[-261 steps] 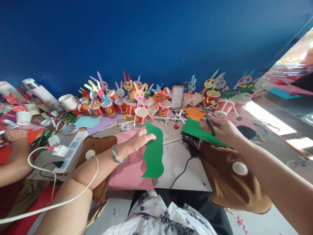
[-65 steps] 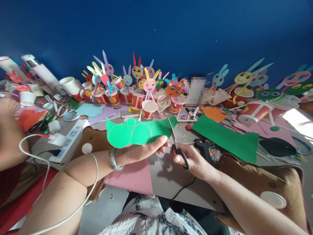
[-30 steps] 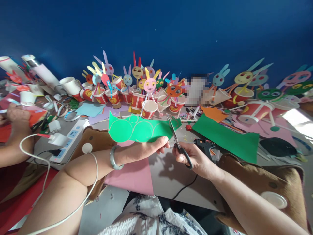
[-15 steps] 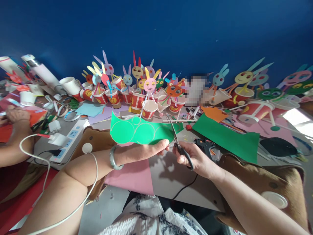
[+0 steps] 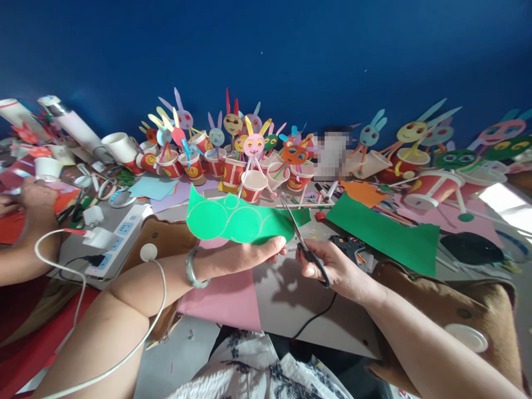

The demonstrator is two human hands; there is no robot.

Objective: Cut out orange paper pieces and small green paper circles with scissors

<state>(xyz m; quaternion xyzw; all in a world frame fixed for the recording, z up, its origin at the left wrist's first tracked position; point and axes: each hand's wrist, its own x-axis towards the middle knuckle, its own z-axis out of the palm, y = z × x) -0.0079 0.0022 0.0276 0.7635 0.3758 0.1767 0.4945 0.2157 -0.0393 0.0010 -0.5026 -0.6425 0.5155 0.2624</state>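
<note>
My left hand (image 5: 253, 253) pinches the lower edge of a green paper strip (image 5: 233, 220) marked with drawn circles, holding it up over the table. My right hand (image 5: 336, 269) grips black-handled scissors (image 5: 302, 242), whose blades are cutting into the strip's right end. A small green corner (image 5: 302, 215) of the strip lies beyond the blades. Under the hands lie a pink sheet (image 5: 224, 296) and the grey table (image 5: 291, 288).
A row of paper-cup rabbit figures (image 5: 249, 160) lines the back. A large green sheet (image 5: 386, 233) and a glue gun (image 5: 349, 246) lie at right, a power strip (image 5: 120, 233) at left. Another person's hand (image 5: 35, 199) works at far left. Brown cushions (image 5: 453, 310) flank my arms.
The green strip has been turned slightly, its left end rising, as the scissors cut further along its right end. The other person's hand shifted a little.
</note>
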